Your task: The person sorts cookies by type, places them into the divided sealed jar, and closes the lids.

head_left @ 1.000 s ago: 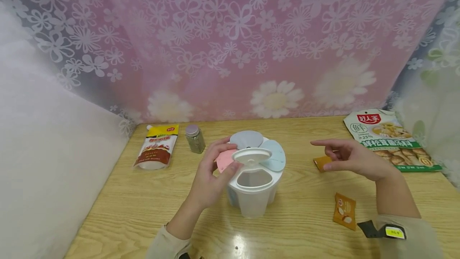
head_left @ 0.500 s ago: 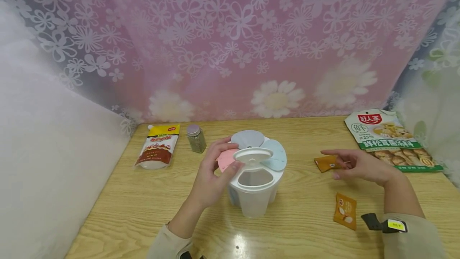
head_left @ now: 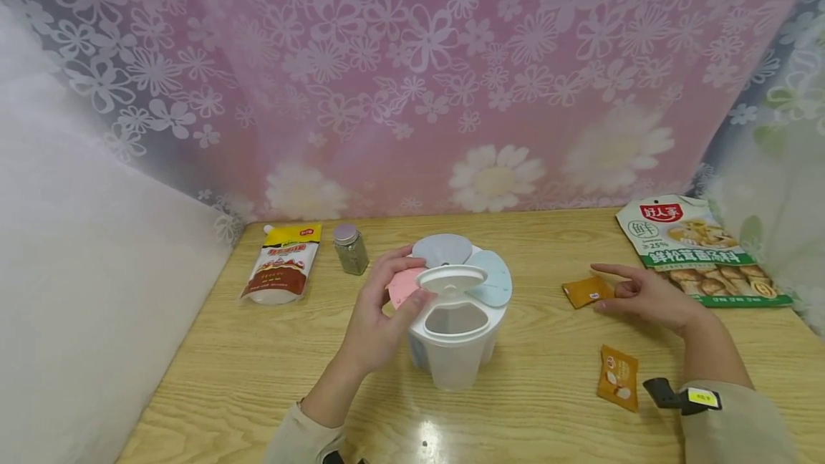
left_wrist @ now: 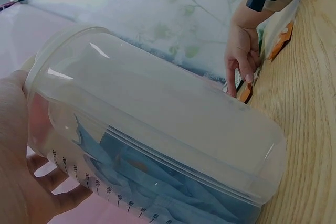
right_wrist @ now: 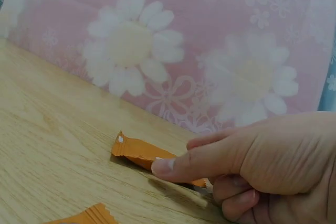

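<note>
My left hand (head_left: 383, 313) grips the rim of a round compartmented storage container (head_left: 454, 367), thumb on top by the pink lid (head_left: 404, 286). Its front compartment's white lid (head_left: 452, 277) stands raised over the opening; the grey and blue lids lie down. Through the clear wall (left_wrist: 173, 98) in the left wrist view, blue packets (left_wrist: 157, 171) show in one compartment. My right hand (head_left: 654, 299) is at a small orange packet (head_left: 583, 292) lying on the table, index finger and thumb spread on either side of it. In the right wrist view the thumb (right_wrist: 168, 168) partly hides that packet (right_wrist: 142, 150).
A second orange packet (head_left: 619, 378) lies nearer the right sleeve. Behind the right hand is a large green-and-white food bag (head_left: 696, 242). At the back left are a spouted pouch (head_left: 283, 263) and a small spice jar (head_left: 350, 250). Floral curtains border the wooden table (head_left: 258, 378).
My right hand has moved slightly right and down, from beyond the upper orange packet to its right end. The left hand and the container have stayed in place.
</note>
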